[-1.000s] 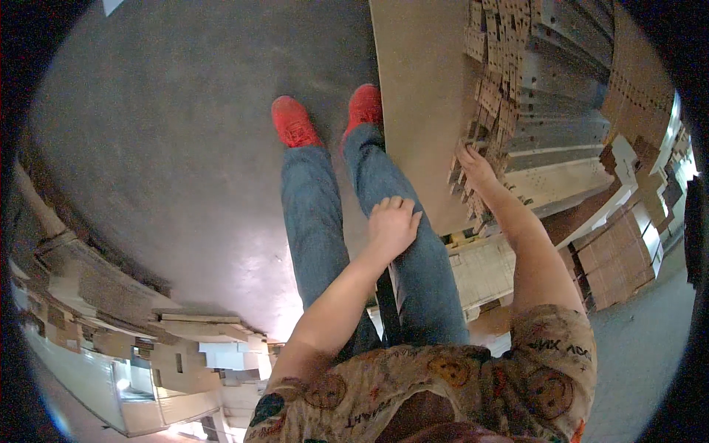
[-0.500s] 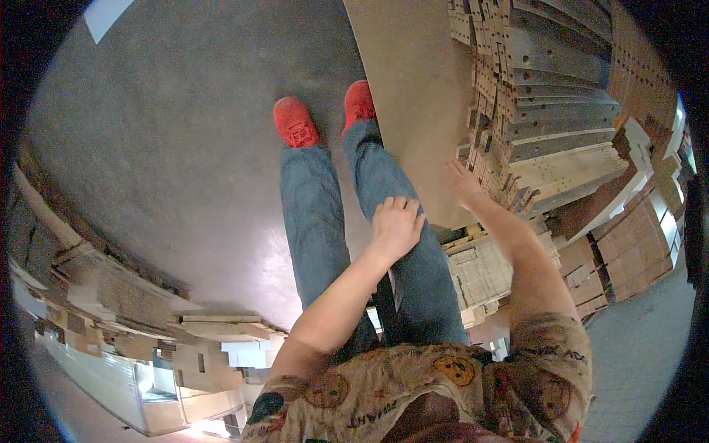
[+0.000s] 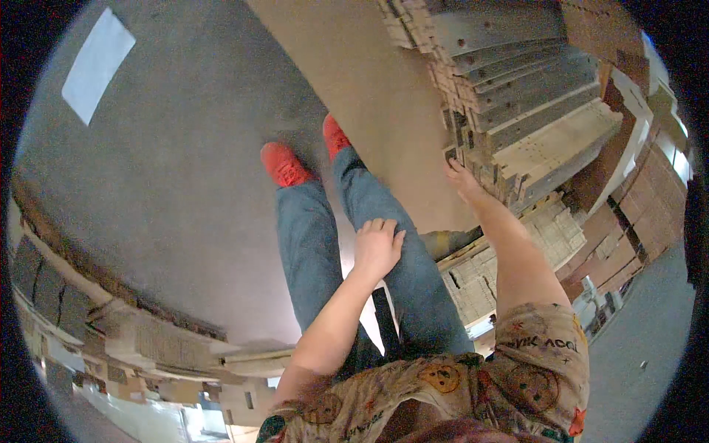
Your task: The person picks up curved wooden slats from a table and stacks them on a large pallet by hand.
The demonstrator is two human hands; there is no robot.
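My left hand (image 3: 377,247) lies over my right thigh, its fingers loosely bent on the denim with nothing held. Stretched out to the right, my right hand (image 3: 461,181) has its fingers at the near ends of a stack of pale wooden boards (image 3: 546,136). Blur hides whether the fingertips touch those ends. Nothing shows in that hand, and its fingers look extended. Drilled holes mark several of the boards, which are piled in uneven layers with some greyer ones behind (image 3: 509,44).
A flat brown sheet (image 3: 354,81) covers the floor beside the stack. More stacked wood pieces (image 3: 473,284) stand close by my right leg. A white sheet (image 3: 98,65) lies on the grey floor (image 3: 185,148) at far left. Stacked boards (image 3: 162,347) line the lower left.
The view has turned, so the stack and brown sheet sit further left in it. My right hand is now closer against the board ends. My left hand stays on my thigh.
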